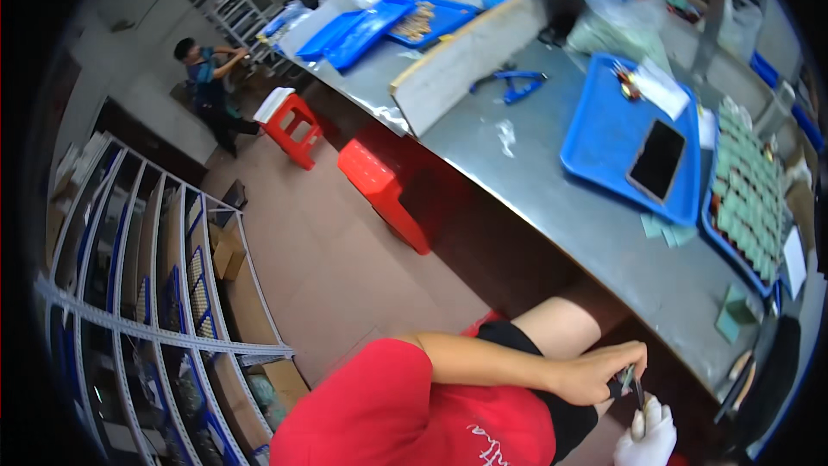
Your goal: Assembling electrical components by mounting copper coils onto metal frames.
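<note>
My bare left hand (597, 374) is closed in front of my lap, fingertips pinched round a small greenish and metallic piece (626, 377) too small to make out. Just below and to the right, my right hand (650, 438) wears a white glove. It is closed on a slim dark tool (640, 393) whose upper end reaches that piece; whether the two touch I cannot tell. Both hands are off the near edge of the metal workbench (535, 194). Nearest to them on the bench is a folded green card (736, 313).
A blue tray (595, 142) bears a phone (658, 160). Beside it, another tray holds rows of green-topped parts (747, 194). Blue-handled pliers (517, 85) lie near an upright board (466, 60). Red stools (379, 185), a shelf rack (159, 328) and another person (210, 86) are leftward.
</note>
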`<state>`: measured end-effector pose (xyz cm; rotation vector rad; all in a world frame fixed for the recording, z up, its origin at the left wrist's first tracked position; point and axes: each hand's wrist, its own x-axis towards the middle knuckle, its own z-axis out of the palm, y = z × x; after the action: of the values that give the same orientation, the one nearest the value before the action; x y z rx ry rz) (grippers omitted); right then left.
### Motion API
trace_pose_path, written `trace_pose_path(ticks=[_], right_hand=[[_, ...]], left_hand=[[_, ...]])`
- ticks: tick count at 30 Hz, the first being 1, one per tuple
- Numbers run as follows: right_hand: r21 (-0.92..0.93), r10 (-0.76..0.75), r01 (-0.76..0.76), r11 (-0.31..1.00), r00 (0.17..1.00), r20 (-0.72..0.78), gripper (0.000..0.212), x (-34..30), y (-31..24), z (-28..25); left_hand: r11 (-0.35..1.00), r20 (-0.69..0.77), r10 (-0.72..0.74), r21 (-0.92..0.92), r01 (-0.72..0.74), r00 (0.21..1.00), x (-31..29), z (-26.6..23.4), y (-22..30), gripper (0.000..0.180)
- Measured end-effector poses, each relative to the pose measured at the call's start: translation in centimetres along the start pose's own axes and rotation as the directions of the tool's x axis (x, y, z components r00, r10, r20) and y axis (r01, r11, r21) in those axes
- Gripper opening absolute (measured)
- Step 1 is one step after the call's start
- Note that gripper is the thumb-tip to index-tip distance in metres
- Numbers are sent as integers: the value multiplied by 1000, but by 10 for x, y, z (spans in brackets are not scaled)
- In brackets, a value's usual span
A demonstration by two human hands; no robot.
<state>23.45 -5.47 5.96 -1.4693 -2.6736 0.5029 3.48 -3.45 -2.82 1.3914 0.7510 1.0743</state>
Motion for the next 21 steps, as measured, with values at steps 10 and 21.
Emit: trace_pose_path(ticks=[10,21], right_hand=[[242,63,-8,970,974,-219,28,30,-17,18],[648,371,-186,739,915,-160,23,-9,27,92]], left_hand=[[997,-125,-67,-48,61,990,4,-7,14,27],[973,-98,17,-228,-39,995,-6,18,-25,30]])
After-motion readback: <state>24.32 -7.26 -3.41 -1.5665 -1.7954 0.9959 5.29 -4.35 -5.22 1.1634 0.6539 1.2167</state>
